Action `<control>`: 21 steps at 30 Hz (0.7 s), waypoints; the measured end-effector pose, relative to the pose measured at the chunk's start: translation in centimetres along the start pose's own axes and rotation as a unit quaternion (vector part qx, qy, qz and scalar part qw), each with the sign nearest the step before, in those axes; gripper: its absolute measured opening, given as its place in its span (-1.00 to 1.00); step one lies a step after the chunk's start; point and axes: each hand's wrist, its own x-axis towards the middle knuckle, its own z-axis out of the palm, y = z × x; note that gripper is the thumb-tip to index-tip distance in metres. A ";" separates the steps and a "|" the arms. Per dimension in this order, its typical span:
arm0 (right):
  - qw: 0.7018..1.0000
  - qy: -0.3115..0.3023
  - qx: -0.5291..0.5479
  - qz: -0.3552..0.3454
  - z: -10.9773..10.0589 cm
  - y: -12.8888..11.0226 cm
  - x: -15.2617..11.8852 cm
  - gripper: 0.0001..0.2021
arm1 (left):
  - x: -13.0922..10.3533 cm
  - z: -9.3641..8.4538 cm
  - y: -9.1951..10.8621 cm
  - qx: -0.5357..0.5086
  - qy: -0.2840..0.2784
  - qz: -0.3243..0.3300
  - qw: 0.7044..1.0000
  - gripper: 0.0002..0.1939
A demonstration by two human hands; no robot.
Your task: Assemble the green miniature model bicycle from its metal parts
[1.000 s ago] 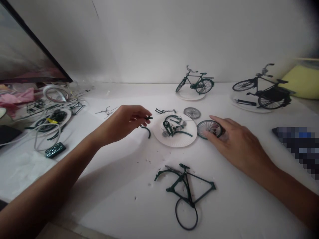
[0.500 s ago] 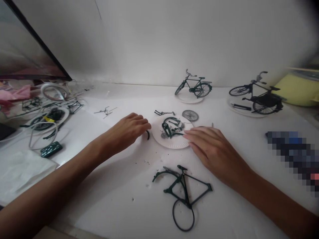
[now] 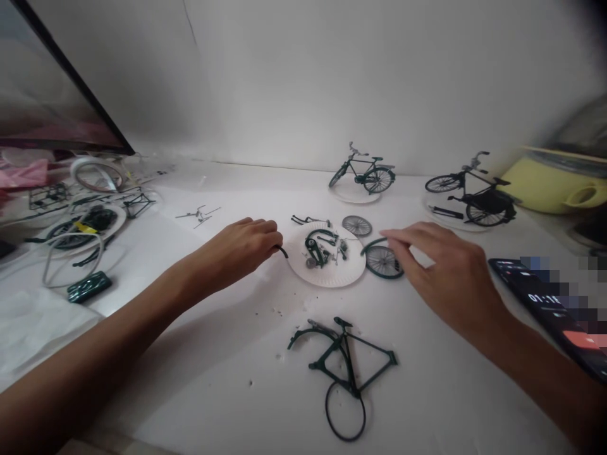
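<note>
A dark curved strip (image 3: 283, 252) pokes out from the closed fingers of my left hand (image 3: 251, 243), just left of a white paper plate (image 3: 327, 279). Small dark green and silver bicycle parts (image 3: 315, 249) lie on that plate. To its right, my right hand (image 3: 439, 262) pinches a thin green model mudguard (image 3: 372, 242) between thumb and fingers. Below the mudguard lies a spoked wheel (image 3: 385, 264) with a dark rim. Closer to me rests a green model bicycle frame (image 3: 353, 354), with a black tyre ring (image 3: 327, 411) at its lower end.
Two assembled model bicycles (image 3: 363, 174) (image 3: 474, 189) stand on plates at the back. A bare wheel (image 3: 357, 225) lies behind the near plate. Silver sprue pieces (image 3: 199, 216) and cluttered parts (image 3: 90, 227) are leftward. A phone (image 3: 531, 297) and yellow cup (image 3: 540, 180) sit rightward.
My right hand has moved right, off the plate's edge, carrying the green mudguard. The dark-rimmed wheel now shows beneath it. My left hand has barely shifted.
</note>
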 end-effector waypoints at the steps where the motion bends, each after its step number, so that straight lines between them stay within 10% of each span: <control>1: 1.000 0.002 -0.012 0.021 0.1 0.7 0.7 -0.78 | 0.0 0.1 0.0 -0.002 0.001 0.002 1.000 -0.75; 9: 0.981 -0.170 -0.068 0.066 3.2 6.5 6.0 -0.72 | 0.0 0.6 -0.3 0.012 -0.013 0.001 1.000 -0.79; 21: 0.961 -0.268 -0.015 -0.070 5.1 7.2 4.9 -0.53 | -0.1 0.3 -0.7 -0.041 0.006 -0.003 0.999 -0.74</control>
